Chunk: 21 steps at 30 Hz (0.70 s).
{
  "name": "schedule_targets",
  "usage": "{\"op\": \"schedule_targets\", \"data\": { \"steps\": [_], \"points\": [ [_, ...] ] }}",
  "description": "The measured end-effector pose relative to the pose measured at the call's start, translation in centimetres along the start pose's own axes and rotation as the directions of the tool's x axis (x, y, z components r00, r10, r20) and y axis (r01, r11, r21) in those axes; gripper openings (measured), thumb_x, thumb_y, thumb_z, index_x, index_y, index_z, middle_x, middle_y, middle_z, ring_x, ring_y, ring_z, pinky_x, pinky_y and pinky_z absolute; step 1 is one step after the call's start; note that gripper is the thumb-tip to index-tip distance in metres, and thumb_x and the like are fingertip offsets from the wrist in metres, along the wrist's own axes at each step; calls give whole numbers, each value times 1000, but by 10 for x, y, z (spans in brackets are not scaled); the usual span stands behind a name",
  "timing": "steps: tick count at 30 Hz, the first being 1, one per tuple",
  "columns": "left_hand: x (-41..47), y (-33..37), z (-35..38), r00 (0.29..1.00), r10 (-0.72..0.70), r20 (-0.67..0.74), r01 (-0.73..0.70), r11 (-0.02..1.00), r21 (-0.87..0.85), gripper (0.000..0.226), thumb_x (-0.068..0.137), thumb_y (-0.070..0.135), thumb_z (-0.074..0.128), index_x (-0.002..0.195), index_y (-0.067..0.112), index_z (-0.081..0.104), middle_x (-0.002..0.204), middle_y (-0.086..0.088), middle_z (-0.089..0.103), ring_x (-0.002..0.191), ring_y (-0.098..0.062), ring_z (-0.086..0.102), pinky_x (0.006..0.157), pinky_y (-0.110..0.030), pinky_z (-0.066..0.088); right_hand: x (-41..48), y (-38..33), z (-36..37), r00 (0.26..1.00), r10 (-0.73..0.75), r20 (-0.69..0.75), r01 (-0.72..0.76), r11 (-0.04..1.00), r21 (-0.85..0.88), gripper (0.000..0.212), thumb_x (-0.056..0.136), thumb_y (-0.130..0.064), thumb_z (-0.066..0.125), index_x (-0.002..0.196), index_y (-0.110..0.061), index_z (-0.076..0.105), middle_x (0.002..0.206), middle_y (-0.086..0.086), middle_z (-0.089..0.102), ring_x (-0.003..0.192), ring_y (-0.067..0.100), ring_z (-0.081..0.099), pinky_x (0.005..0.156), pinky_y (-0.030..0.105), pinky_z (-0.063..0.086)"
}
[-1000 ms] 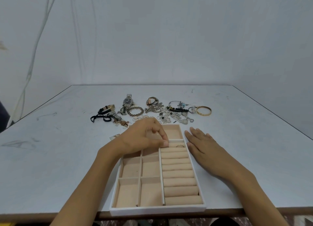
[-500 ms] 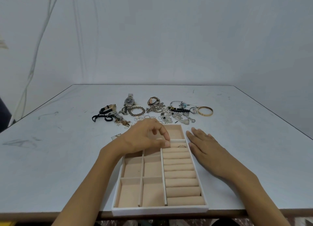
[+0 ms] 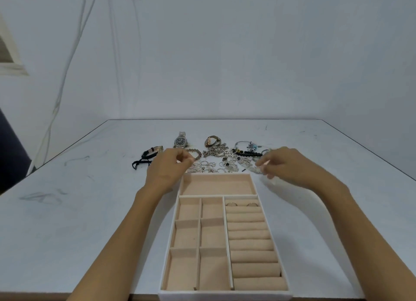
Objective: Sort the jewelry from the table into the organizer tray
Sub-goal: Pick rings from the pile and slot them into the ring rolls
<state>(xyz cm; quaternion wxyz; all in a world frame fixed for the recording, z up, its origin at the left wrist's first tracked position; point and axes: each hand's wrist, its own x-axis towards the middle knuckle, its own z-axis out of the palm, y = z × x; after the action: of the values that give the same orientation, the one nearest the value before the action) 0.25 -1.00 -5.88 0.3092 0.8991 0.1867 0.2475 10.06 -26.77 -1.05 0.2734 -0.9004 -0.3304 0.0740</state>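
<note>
The jewelry (image 3: 211,163) lies in a loose heap on the table (image 3: 90,222), just beyond the far edge of the tray (image 3: 225,295). In the heap, a steel watch (image 3: 180,141) with a dark face sits at the far left. A second watch (image 3: 212,140) with a pale face is to its right. A black strap bracelet (image 3: 146,159) lies at the left end, apart from the rest. Nearer the tray are a brown bead bracelet (image 3: 196,153), a silver chain (image 3: 213,153), a string of black beads (image 3: 247,153) and a scatter of small silver rings (image 3: 202,165).

The tray is white outside and lined in beige. It has one wide compartment at the far end, six small ones on the left and a column of padded rolls on the right. Two rings (image 3: 231,203) stand in the farthest slot between the rolls, side by side and apart from each other.

The left hand (image 3: 168,167) is over the left part of the heap, just beside the tray's far left corner. Its fingers are curled with the tips drawn together, and I cannot tell whether they hold anything. The right hand (image 3: 286,165) is over the right end of the heap, beyond the tray's far right corner. Its fingers are bent and blurred, close to some silver pieces. Whether it grips one cannot be told.
</note>
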Motion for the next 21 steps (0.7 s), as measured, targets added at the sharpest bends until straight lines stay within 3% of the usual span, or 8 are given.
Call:
{"op": "schedule_targets", "data": {
  "steps": [4, 10, 16, 21],
  "points": [
    [16, 7, 6, 999, 21, 43, -29, 983, 181, 8, 91, 35, 58, 89, 31, 65, 75, 16, 56, 72, -10, 54, 58, -25, 35, 45, -27, 14, 993, -61, -100, 66, 997, 45, 14, 84, -11, 65, 92, -18, 74, 80, -6, 66, 76, 14, 63, 73, 31, 51],
    [36, 13, 22, 998, 37, 59, -56, 927, 371, 10, 87, 38, 61, 91, 34, 70, 89, 12, 69, 90, -10, 60, 81, -32, 39, 92, -52, 45, 996, -72, -60, 69, 997, -40, 14, 81, -9, 66, 85, -21, 74, 82, -2, 67, 80, 17, 63, 75, 31, 53],
    [39, 7, 26, 998, 17, 64, -39, 930, 365, 11, 85, 33, 63, 90, 34, 72, 90, 10, 72, 93, -12, 61, 83, -32, 42, 112, -54, 65, 999, -46, 6, 46, 993, -108, 16, 80, -8, 64, 86, -20, 74, 87, 1, 68, 88, 19, 63, 70, 29, 46],
    [41, 7, 29, 997, 35, 73, -60, 924, 378, 16, 86, 32, 57, 91, 29, 72, 94, 9, 70, 96, -14, 61, 86, -34, 42, 117, -54, 75, 998, -52, -36, 48, 995, -86, 12, 80, -14, 67, 80, -25, 73, 91, 1, 71, 88, 18, 64, 68, 27, 42]
  ]
}}
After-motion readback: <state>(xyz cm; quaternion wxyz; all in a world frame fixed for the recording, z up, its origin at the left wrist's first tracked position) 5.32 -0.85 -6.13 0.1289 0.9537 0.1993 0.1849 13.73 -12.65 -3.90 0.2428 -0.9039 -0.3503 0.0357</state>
